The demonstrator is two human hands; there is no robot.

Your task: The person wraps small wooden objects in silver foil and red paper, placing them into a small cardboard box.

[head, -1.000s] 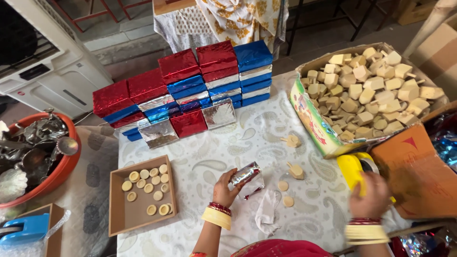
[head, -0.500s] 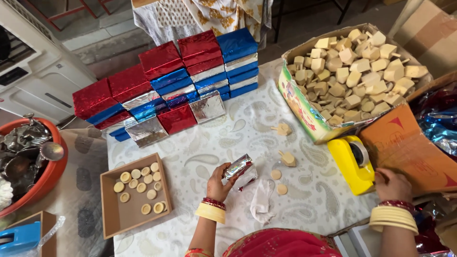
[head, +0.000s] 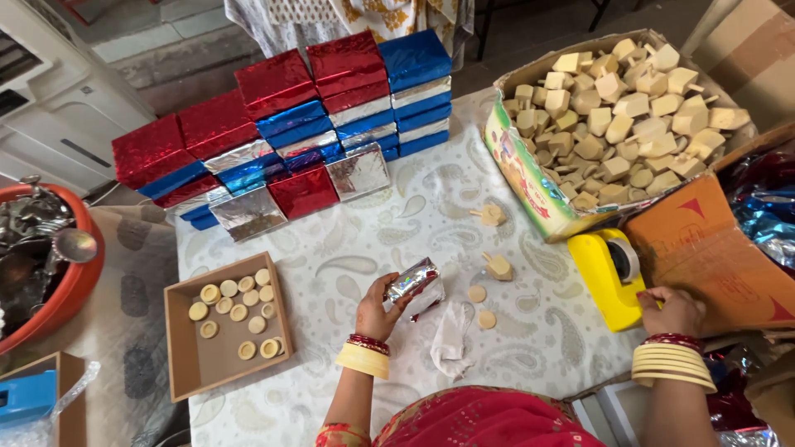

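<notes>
The left hand (head: 377,310) pinched a foil-wrapped box (head: 414,284) near the tabletop's front edge. The right hand (head: 672,310), fingers curled together, touched the yellow tape dispenser (head: 603,281) at the right edge.

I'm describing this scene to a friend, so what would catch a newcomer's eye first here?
Most striking are the stacks of shiny red, blue and silver foil-wrapped boxes at the back of the table. At right, a cardboard box brims with pale wooden blocks. In front, the left hand holds a small silver-wrapped packet, and the right hand is by a yellow tape dispenser.
</notes>
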